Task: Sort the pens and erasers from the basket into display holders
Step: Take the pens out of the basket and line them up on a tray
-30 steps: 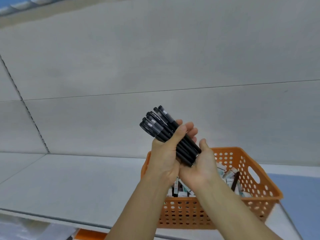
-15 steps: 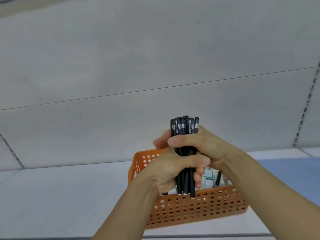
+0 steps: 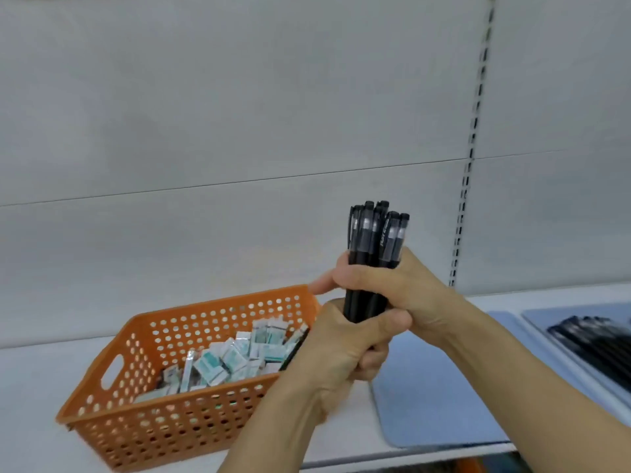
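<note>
now gripping a bundle of black pens [image 3: 374, 254] upright with both hands, caps up, held above the shelf [image 3: 41, 380] between the orange basket [image 3: 191, 418] and the blue display holders. left hand [image 3: 341, 356] wrapped low round the barrels, fingers curled tight; right hand [image 3: 392, 285] wrapped higher, just under the caps, fingers curled round the far side and thumb across the front. both pinching the same bundle, stacked one above the other and touching.

best done, by judgement: keep the caps level by tapping the bundle square, hold firm with the right, loosen the left, then carry rightward and lay the pens flat alongside those already down rather than dropping them, so none roll off the tray edge. worth keeping all caps pointing one way.

counted: roughly seven or eight caps showing in the bundle, exact number hard to tell since some hide behind others. one basket. erasers [image 3: 218, 363] in white and teal wrappers heaped inside it, well over a dozen, too jumbled to count exactly; one dark pen end just visible behind the left hand. two holders in sight: nearer tray [image 3: 426, 404] bare where visible, farther tray [image 3: 539, 312] carrying a blurred row of black pens [image 3: 594, 339], several, count not readable.
</note>
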Demonstrator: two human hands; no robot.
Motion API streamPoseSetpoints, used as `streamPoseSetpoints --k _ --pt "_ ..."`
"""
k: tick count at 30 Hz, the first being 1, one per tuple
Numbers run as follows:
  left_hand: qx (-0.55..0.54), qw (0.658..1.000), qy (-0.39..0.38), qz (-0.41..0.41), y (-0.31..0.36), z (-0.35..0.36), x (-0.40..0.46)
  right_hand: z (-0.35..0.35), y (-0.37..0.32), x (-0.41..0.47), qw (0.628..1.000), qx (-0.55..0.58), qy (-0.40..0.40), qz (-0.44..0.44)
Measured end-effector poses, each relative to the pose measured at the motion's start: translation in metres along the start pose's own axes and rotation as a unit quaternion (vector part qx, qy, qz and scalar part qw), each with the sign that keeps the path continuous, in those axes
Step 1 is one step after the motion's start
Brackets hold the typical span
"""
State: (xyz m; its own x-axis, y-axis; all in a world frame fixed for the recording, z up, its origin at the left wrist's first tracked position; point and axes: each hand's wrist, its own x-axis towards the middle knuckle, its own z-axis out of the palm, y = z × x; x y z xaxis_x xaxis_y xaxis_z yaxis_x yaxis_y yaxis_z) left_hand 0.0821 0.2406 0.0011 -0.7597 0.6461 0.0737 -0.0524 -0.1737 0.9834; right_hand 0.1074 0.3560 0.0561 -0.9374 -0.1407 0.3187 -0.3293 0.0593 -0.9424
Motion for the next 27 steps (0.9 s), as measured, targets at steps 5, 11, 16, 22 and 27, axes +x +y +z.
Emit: streamPoseSetpoints --k 5,11,16,22,27 --pt "-0.188 0.981 -0.041 0.020 -0.036 0.062 0.038 -0.073 -0.002 -0.037 0.996 -0.067 0.038 0.042" --pt "-0.483 0.873 0.048 -0.048 -0.067 0.143 0.078 -0.132 0.028 -0.071 0.989 -0.072 0.117 0.060" --pt "-0.223 0.970 0.097 0.022 -0.076 0.182 0.115 -0.194 0.029 -0.102 0.988 -0.064 0.120 0.072" --pt "-0.108 0.984 -0.110 0.093 -0.057 0.224 0.153 -0.256 0.042 -0.150 0.947 0.064 -0.093 0.302" --pt "-0.214 0.977 0.009 0.009 -0.081 0.264 0.179 -0.270 0.055 -0.177 0.964 -0.029 0.073 0.252"
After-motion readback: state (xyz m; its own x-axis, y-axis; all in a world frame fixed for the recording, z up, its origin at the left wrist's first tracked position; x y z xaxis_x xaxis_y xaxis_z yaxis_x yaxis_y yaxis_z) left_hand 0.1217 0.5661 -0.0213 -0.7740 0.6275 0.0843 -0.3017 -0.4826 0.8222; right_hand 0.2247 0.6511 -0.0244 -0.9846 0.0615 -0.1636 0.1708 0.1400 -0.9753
